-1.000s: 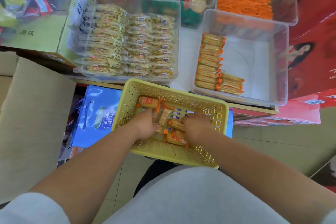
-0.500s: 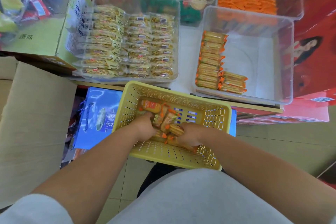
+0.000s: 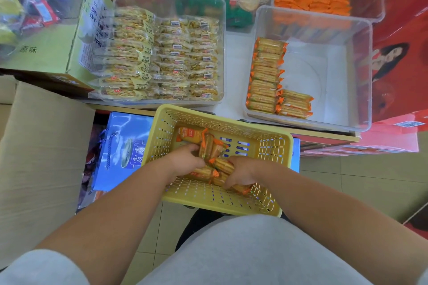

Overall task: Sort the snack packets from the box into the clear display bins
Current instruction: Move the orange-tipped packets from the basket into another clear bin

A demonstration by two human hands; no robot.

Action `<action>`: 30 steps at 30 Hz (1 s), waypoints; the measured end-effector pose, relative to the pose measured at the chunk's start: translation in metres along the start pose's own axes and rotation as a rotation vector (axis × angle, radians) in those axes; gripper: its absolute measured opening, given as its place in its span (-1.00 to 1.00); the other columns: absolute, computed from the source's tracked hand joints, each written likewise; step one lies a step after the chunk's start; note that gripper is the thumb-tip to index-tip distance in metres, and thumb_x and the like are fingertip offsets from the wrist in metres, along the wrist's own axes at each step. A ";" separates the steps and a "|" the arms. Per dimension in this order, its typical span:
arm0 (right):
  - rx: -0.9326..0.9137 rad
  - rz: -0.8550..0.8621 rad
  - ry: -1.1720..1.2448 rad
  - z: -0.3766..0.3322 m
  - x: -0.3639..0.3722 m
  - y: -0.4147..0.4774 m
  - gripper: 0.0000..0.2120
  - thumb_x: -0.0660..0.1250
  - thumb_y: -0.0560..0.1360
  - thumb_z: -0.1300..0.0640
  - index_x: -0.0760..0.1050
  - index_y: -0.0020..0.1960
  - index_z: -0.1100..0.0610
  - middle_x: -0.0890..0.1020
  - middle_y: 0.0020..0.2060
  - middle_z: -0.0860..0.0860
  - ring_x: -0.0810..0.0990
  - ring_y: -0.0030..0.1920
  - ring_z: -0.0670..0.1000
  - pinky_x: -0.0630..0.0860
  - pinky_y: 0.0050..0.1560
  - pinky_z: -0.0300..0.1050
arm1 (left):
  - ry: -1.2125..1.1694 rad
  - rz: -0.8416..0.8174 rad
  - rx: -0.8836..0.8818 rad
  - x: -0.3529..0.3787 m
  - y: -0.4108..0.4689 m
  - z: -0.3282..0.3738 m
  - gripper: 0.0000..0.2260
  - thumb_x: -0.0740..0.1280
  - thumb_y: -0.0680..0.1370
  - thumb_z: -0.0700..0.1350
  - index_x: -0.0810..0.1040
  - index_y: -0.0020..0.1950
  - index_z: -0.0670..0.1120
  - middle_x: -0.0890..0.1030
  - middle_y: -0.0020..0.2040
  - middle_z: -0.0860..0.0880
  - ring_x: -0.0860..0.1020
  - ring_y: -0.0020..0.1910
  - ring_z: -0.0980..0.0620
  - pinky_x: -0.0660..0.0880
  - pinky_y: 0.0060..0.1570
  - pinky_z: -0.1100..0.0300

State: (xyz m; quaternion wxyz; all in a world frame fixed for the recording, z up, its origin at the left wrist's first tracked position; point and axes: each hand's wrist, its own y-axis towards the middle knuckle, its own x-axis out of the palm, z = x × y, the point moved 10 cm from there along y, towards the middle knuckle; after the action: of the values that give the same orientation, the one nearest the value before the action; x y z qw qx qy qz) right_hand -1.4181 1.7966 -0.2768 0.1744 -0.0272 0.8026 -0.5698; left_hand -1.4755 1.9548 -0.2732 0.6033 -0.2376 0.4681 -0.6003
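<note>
Sorting was partly done: the right clear bin held under two rows of orange packets. The left hand and right hand each gripped some of the few packets left in the near yellow basket.

Perforated matt plastic basket; glossy foil packets; clear plastic bin.

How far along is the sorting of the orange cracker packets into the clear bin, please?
Done: one full row and a short second row of cracker packets lie along the left wall of the right-hand clear bin. In hand: the left hand and right hand grip loose packets in the yellow basket. Left: that handful needs moving across; most of the bin's floor is bare.
</note>
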 end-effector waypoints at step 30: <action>-0.083 0.005 0.232 -0.016 0.010 -0.047 -0.14 0.53 0.43 -0.02 0.14 0.60 -0.15 0.41 0.24 0.03 0.63 -0.09 0.03 0.69 -0.10 -0.03 | 0.228 0.428 0.315 -0.047 -0.119 0.048 -0.75 0.38 0.59 -0.05 0.47 -0.29 0.03 0.55 -0.31 0.07 0.53 -0.28 0.01 0.37 -0.32 0.14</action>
State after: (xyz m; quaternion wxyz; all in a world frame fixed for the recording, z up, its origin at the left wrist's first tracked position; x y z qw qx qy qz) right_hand -1.4399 1.7923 -0.2313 0.0807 0.0336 0.8403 -0.5350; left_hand -1.4868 1.9665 -0.1379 0.6894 0.0321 0.4733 -0.5475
